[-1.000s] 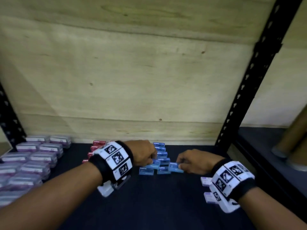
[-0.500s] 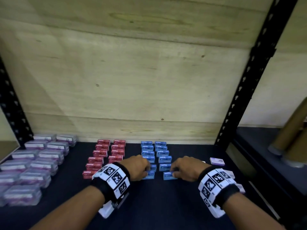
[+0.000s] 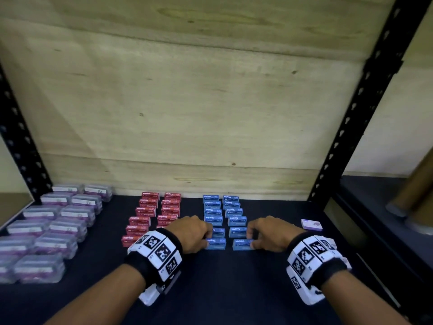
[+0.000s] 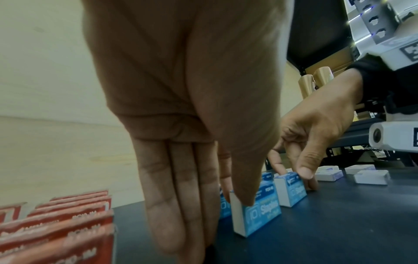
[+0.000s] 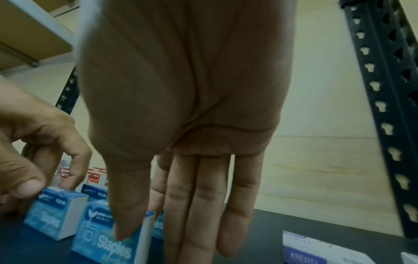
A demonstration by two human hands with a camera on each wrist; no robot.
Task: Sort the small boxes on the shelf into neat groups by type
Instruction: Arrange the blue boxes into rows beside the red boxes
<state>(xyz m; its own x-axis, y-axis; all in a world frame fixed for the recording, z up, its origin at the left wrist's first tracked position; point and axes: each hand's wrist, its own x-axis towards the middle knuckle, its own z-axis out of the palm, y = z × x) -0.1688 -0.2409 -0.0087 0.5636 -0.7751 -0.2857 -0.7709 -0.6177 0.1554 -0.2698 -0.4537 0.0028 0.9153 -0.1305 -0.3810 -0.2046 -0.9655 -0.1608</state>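
Blue staple boxes [image 3: 222,214] stand in two columns mid-shelf, and red staple boxes [image 3: 155,213] form two columns to their left. My left hand [image 3: 199,233] pinches the nearest blue box of the left column [image 3: 215,244]; in the left wrist view its thumb lies on that box [image 4: 260,216] with the fingers behind. My right hand [image 3: 257,235] pinches the nearest blue box of the right column [image 3: 242,244], thumb in front of this box [image 5: 106,241], fingers behind. Both boxes stand on the dark shelf [image 3: 222,289].
Clear cases with purple contents [image 3: 46,226] fill the shelf's left side. A white-and-purple box [image 3: 311,224] lies at the right, with more white boxes [image 4: 366,176] near my right wrist. A wooden back panel and a black upright post [image 3: 351,118] bound the shelf.
The blue boxes, bunched between my hands a second ago, now stand in two straight columns. Both hands have drawn back toward me with the front pair.
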